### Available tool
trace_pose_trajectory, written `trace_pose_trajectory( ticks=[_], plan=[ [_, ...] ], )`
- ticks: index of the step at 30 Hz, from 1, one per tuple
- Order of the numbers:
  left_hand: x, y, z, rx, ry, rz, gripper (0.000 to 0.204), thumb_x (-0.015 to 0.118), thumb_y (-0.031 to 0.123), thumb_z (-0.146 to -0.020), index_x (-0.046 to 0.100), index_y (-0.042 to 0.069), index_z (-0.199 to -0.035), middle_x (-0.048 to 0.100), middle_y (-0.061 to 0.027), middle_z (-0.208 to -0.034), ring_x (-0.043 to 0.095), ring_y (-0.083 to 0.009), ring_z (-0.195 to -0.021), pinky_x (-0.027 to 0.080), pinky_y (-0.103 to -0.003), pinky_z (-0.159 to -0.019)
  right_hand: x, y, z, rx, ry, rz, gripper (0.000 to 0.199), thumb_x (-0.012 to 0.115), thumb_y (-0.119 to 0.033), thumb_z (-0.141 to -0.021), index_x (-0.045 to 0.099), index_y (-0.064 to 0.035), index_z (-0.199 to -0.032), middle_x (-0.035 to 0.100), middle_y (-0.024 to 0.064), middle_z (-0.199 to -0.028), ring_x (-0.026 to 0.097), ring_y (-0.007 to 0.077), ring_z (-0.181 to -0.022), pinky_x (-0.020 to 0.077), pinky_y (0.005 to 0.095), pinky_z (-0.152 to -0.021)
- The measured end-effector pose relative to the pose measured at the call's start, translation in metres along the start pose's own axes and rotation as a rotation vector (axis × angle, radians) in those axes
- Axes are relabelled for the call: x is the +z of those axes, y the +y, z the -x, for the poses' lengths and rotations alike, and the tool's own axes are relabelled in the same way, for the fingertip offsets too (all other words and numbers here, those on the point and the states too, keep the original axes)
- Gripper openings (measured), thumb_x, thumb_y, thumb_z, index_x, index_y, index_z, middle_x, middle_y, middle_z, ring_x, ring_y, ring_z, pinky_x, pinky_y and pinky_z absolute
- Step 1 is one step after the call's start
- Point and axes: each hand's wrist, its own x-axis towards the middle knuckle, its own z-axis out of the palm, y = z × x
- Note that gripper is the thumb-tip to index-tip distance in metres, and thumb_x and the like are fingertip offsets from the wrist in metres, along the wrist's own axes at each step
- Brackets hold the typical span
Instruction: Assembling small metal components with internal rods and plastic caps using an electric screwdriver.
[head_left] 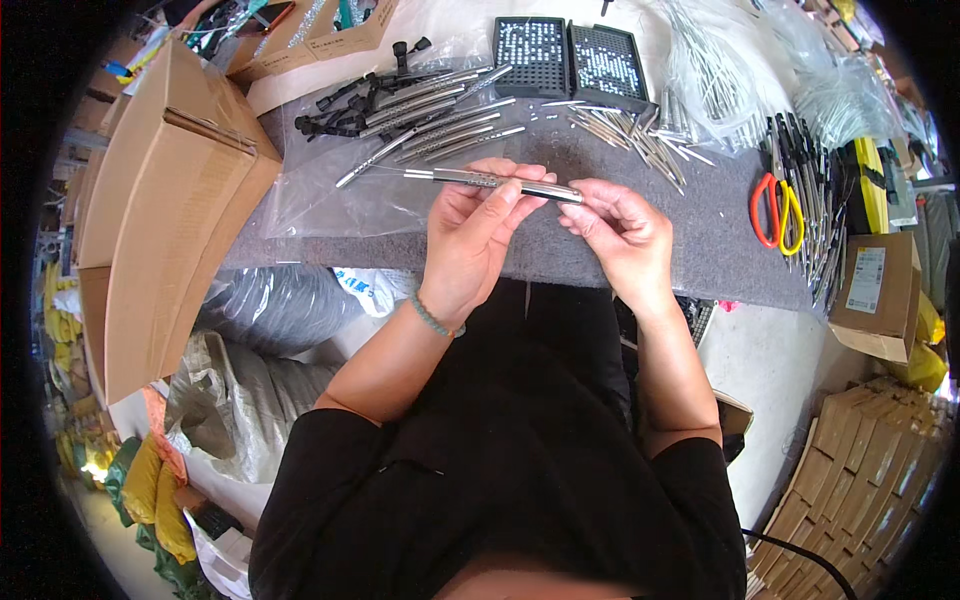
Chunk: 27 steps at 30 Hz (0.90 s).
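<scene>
My left hand (465, 235), with a beaded bracelet on the wrist, is closed around a slim silver-and-black metal tube (452, 177) above the near side of the table. The tube lies almost level, and small marks or holes run along its side. At its other end, the fingertips and thumb of my right hand (628, 238) pinch the tip. Any small part between those fingertips is hidden. Just beyond my left hand lies a pile of silver tubes (440, 120) with holes in them, beside several black plastic pieces (340, 118).
Two black trays of small silver pieces (530, 58) stand at the back, near loose thin rods (640, 135). Scissors (778, 215) with red and yellow handles lie right, beside black-ended rods (810, 190). A tall cardboard box (165, 230) rises at the left.
</scene>
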Motion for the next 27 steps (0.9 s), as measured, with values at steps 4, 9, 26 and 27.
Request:
trace_pose_trajectory(
  ticks=[4, 9, 26, 27],
  plan=[
    [-0.002, -0.001, 0.000, 0.013, -0.040, 0.004, 0.017, 0.050, 0.002, -0.091, 0.052, 0.001, -0.108, 0.059, -0.0172, -0.112, 0.057, -0.0271, -0.108, 0.047, -0.035, -0.092, 0.000, -0.002, 0.001, -0.052, 0.010, 0.127, 0.024, 0.068, -0.001, -0.079, 0.061, 0.0019, -0.102, 0.067, 0.0084, -0.093, 0.064, 0.0133, -0.084, 0.0527, 0.0254, -0.073],
    [-0.001, -0.001, 0.000, 0.022, -0.060, 0.015, 0.017, 0.050, 0.002, -0.091, 0.052, 0.001, -0.108, 0.059, -0.0178, -0.112, 0.056, -0.0277, -0.109, 0.046, -0.035, -0.094, 0.000, 0.000, 0.001, -0.078, 0.022, 0.144, 0.024, 0.069, -0.002, -0.079, 0.062, 0.0016, -0.102, 0.067, 0.0094, -0.094, 0.065, 0.0139, -0.084, 0.0527, 0.0255, -0.073],
    [0.005, 0.022, -0.048, 0.701, -0.648, -1.815, 0.024, 0.067, 0.011, -0.073, 0.062, 0.006, -0.096, 0.060, -0.0049, -0.097, 0.061, -0.0225, -0.082, 0.050, -0.033, -0.068, -0.025, -0.005, -0.028, 0.224, -0.124, 0.055, 0.019, 0.061, -0.009, -0.088, 0.060, 0.0036, -0.101, 0.066, 0.0070, -0.084, 0.062, 0.0107, -0.072, 0.0499, 0.0223, -0.065],
    [0.004, 0.021, -0.052, 0.699, -0.646, -1.810, 0.024, 0.067, 0.011, -0.073, 0.062, 0.006, -0.096, 0.060, -0.0049, -0.097, 0.061, -0.0225, -0.082, 0.050, -0.033, -0.068, -0.028, -0.006, -0.032, 0.228, -0.123, 0.059, 0.019, 0.061, -0.009, -0.088, 0.060, 0.0036, -0.101, 0.066, 0.0070, -0.084, 0.062, 0.0107, -0.072, 0.0499, 0.0223, -0.065]
  ],
)
